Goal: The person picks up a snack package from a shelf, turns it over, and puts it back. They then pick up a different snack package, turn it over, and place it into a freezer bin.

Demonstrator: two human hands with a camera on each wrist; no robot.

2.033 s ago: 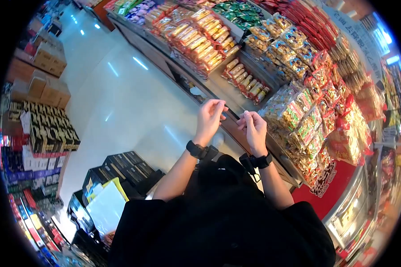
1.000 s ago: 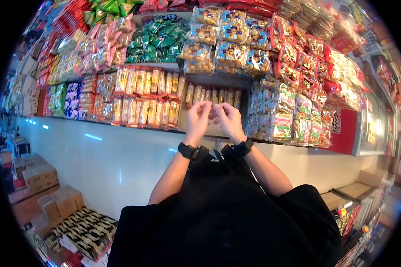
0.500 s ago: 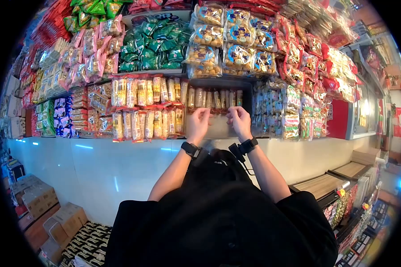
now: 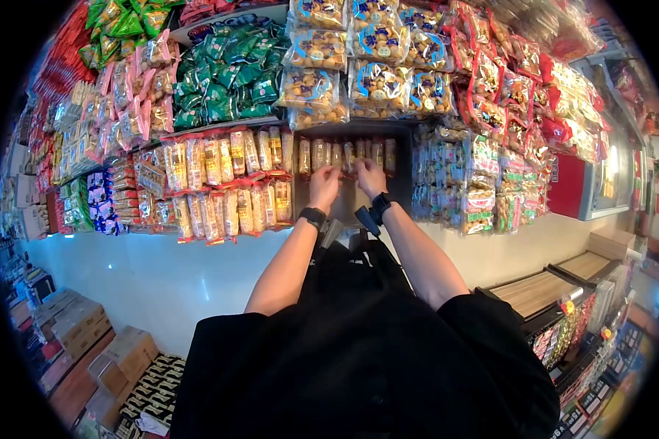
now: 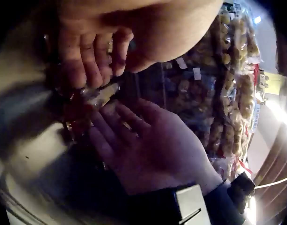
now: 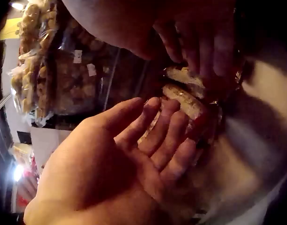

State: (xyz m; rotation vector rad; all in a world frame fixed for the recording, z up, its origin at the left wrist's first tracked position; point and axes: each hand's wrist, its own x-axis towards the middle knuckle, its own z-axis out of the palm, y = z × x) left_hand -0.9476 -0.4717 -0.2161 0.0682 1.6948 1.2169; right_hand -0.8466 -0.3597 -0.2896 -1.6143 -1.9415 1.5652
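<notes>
In the head view both hands reach into a bin point(image 4: 406, 143) holding a row of stick-shaped snacks point(image 4: 318, 155) in clear wrappers. My left hand point(image 4: 324, 189) is at the row's front, left of centre, its fingers loosely bent. Beside it my right hand point(image 4: 371, 178) meets the row further right. Seen from the left wrist, a wrapped snack point(image 5: 102, 96) lies between the two hands' fingertips. The right wrist view has the left hand point(image 6: 120, 154) palm up in front, with wrapped snacks point(image 6: 183, 101) right at its fingertips. Right-hand fingers point(image 6: 206, 51) hang straight down at the same packs.
Stacked snack packs point(image 4: 231, 183) with red ends stand left of the bin. Bagged snacks point(image 4: 479, 175) border it on the right. Behind are green packets point(image 4: 231, 69) and bags of round cookies point(image 4: 381, 84). Cartons point(image 4: 121, 358) lie on the floor behind, to the left.
The body has turned from the aisle to face the shelf. Both hands have moved forward into the bin, from in front of it to the wrapped snacks.
</notes>
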